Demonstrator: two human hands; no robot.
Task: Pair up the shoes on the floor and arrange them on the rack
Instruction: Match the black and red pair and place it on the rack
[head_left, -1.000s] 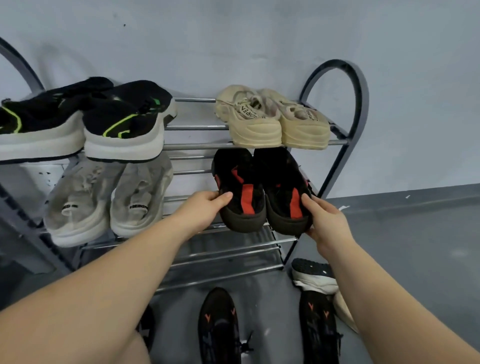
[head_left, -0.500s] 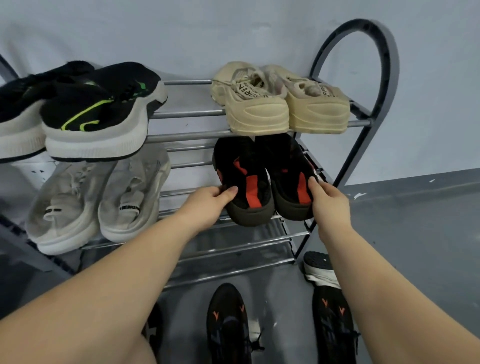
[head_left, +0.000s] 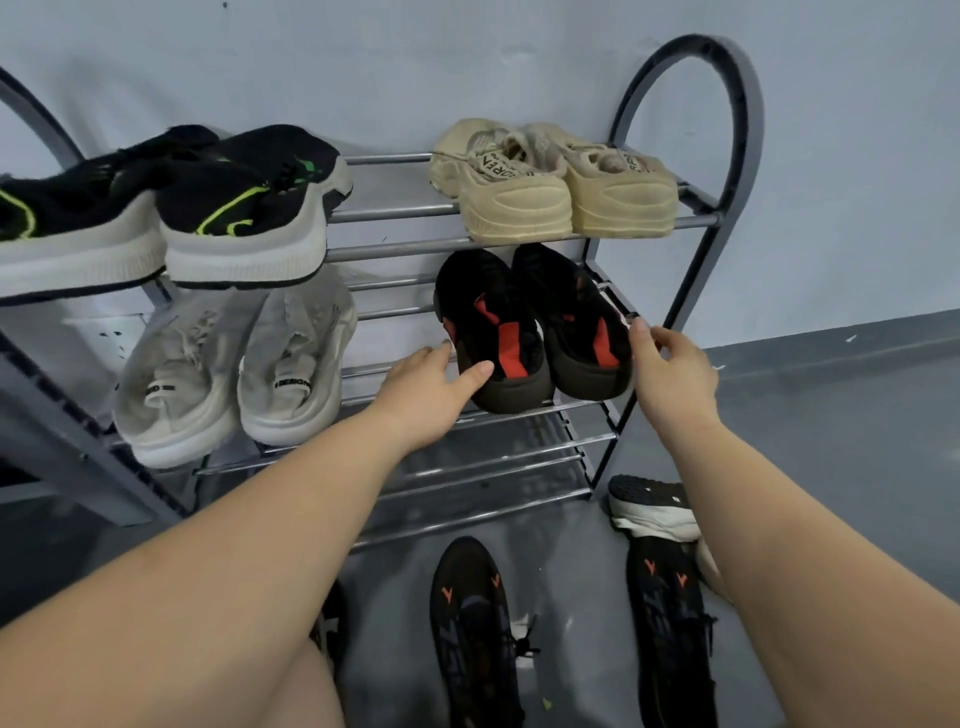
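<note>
So a metal shoe rack (head_left: 696, 218) is seen against a pale wall, three tiers of bars; the middle tier on the right side carries a black pair with red-orange stripes, heels toward the camera, soles resting on the bars and tilted down toward the front. The left black-and-red shoe (head_left: 493, 332) is touched at its heel side by the left hand (head_left: 431, 389), fingers loosely extended and the thumb laid against the heel, nothing actually gripped; the right black-and-red shoe (head_left: 576, 322) sits just beside it, touching along the sides. The right hand (head_left: 670, 364) is held at that shoe's outer edge, fingers relaxed and slightly bent, fingertips at or just off the rim; real contact can't be told.

Top tier: a beige chunky pair (head_left: 550, 192) is parked directly above the black-and-red pair; a black pair with neon-green accents and white soles (head_left: 208, 213) is set on the left. Middle tier left: a worn grey-white pair (head_left: 234, 374) is leaned heels out.

On the grey floor (head_left: 831, 467) in front of the rack, two black sneakers with orange arrow marks are left well apart, one (head_left: 475, 634) near centre and one (head_left: 665, 623) to the right; a black shoe with a white sole (head_left: 652, 504) is tipped on its side by the rack's right foot.
</note>
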